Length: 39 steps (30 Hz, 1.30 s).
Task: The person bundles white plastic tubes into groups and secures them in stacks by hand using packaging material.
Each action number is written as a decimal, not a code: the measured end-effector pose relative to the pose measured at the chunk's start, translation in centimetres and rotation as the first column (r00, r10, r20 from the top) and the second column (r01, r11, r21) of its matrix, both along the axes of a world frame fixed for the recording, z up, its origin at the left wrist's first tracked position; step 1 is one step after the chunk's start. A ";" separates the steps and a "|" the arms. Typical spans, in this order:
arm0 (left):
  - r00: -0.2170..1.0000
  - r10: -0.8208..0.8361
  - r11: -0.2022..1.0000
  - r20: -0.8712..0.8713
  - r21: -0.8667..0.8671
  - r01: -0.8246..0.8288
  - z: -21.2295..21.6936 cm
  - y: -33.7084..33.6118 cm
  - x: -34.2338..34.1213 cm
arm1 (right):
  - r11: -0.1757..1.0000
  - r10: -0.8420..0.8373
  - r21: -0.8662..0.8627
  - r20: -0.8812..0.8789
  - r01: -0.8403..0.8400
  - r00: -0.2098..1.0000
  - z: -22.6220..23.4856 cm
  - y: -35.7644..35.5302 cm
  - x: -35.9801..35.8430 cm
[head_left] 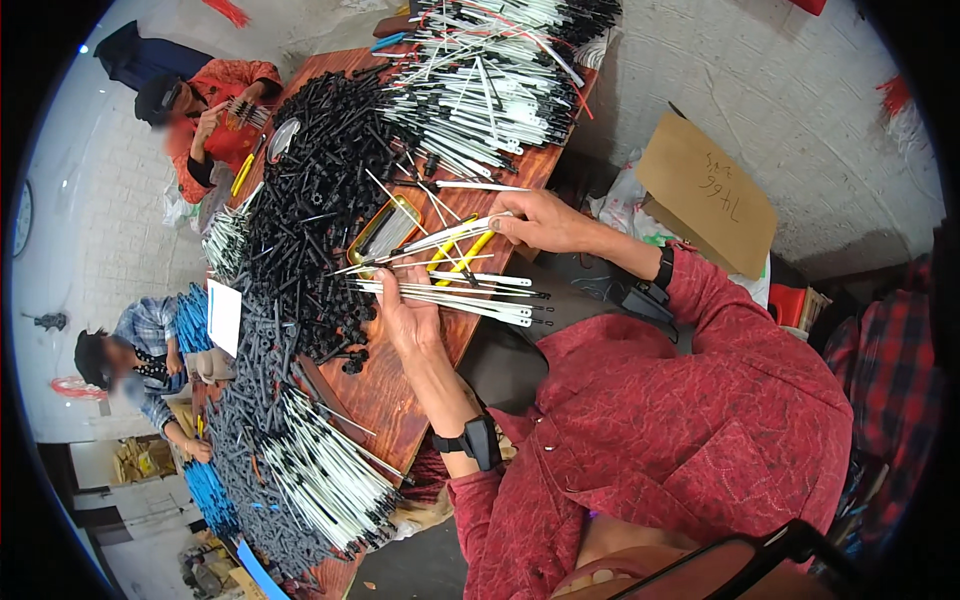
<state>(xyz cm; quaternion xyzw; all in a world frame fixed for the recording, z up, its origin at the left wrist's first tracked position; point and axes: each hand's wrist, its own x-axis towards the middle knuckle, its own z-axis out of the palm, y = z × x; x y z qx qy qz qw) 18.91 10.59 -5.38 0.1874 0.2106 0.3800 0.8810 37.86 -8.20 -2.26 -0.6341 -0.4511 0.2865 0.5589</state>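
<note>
My left hand (408, 312) is palm up near the table edge, its thumb and fingers closed on a fan of white strips (480, 296) with black ends. Just beyond it, my right hand (540, 220) pinches a few slender white strips (455, 235) whose far ends reach toward the left fingers. Yellow-handled pliers (466, 258) lie between the two hands, partly hidden by the strips. Beside them sits a yellow-rimmed tray (362, 243) of thin, pale pieces. A large heap of black plastic parts (310, 200) rises past the fingertips.
White strips (480, 90) are piled at the table's far end, with another bundle (325, 475) at lower left. Grey parts (255, 400) spread beside it. Two people (225, 110) (145, 350) work across the wooden table (390, 410). A cardboard box (700, 190) stands at right.
</note>
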 end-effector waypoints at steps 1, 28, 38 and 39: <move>1.000 -0.012 1.000 -0.002 -0.002 0.012 0.3 -0.2 0.1 | 0.999 0.004 -0.039 0.014 -0.003 1.000 0.0 -0.1 0.1; 0.993 -0.109 0.989 0.051 -0.098 0.114 1.5 -1.2 0.0 | 0.796 0.410 0.067 -0.791 -0.602 0.454 -1.7 3.0 -0.2; 0.990 -0.052 0.994 0.134 -0.090 0.064 1.1 -1.0 -0.8 | 0.949 0.229 -0.044 -0.590 -0.314 0.775 -2.5 0.8 1.7; 0.992 -0.065 0.994 0.111 -0.082 0.075 1.4 -1.0 -0.7 | 0.973 0.170 -0.069 -0.436 -0.221 0.884 -2.9 1.1 2.1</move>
